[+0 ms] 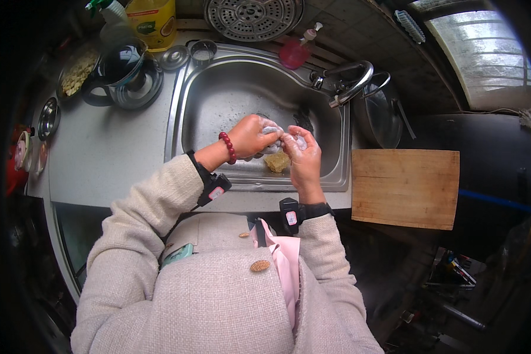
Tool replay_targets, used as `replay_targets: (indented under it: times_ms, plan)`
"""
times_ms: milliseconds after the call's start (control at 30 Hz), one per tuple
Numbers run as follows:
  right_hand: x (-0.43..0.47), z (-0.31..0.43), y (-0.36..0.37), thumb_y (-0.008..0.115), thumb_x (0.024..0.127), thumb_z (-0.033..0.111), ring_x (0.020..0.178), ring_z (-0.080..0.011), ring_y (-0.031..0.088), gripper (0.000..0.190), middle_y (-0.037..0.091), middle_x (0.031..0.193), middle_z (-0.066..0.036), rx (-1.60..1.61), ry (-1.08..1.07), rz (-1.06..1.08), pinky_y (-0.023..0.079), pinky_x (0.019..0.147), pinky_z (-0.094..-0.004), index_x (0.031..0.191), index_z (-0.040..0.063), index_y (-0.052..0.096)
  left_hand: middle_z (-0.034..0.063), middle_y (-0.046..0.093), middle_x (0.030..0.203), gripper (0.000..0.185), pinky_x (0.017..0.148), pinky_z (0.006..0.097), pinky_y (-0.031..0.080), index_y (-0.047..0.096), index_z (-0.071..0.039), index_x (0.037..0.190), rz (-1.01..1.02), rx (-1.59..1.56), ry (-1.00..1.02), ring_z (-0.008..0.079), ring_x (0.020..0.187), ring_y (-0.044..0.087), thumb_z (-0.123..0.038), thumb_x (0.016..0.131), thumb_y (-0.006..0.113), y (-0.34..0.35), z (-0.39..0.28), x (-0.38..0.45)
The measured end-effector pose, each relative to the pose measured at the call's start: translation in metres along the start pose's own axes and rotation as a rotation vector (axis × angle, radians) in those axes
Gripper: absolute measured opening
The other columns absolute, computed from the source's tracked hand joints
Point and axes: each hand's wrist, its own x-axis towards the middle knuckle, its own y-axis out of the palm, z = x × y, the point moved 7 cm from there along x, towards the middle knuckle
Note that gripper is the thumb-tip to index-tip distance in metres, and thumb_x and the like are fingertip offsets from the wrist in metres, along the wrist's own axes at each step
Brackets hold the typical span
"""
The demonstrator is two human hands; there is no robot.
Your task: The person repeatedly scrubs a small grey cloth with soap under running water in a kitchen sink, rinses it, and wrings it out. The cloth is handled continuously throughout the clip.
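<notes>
Both hands are over the stainless steel sink (221,95), their fingertips meeting. My left hand (253,138), with a red bead bracelet at the wrist, is closed around a whitish-grey thing (271,132) whose kind I cannot tell. My right hand (304,152) has its thumb and a finger at the same spot, other fingers curled; something white, perhaps lather, shows by its palm. White residue covers the fingers of both hands. Below them a yellowish scrubbing sponge or similar porous lump (277,162) lies in the basin. A dark thing, unclear in kind, shows at the basin's right side (304,117).
A chrome faucet (354,84) stands at the sink's back right, near a pink soap bottle (295,52). A wooden board (405,188) lies right of the sink. On the left counter are a dark jug (121,64), a metal lid (175,57) and a small metal bowl (49,118).
</notes>
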Motion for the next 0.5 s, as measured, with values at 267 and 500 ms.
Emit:
replay_targets:
  times_ms: [267,500]
  plan:
    - [-0.003,0.011,0.002,0.063,0.082,0.002,0.076,-0.0091,0.058,0.021,0.060,0.086,-0.005,-0.135,-0.017,0.009,0.048,0.068,-0.0216,0.101,-0.002,0.055,0.0143,0.066,0.072,0.025,0.059,0.0281,0.049,0.066,0.002,0.094,0.004,0.049,0.024,0.0122,0.063,0.061,-0.019,0.081,0.060,0.001,-0.008,0.000]
    - [-0.005,0.007,0.004,0.063,0.082,0.002,0.079,-0.0100,0.058,0.020,0.060,0.089,-0.005,0.052,-0.009,-0.036,0.048,0.070,-0.0217,0.100,-0.002,0.054,0.0095,0.067,0.083,0.023,0.066,0.0245,0.050,0.066,0.004,0.095,-0.001,-0.437,-0.177,0.0140,0.073,0.063,-0.013,0.081,0.060,0.007,0.006,-0.002]
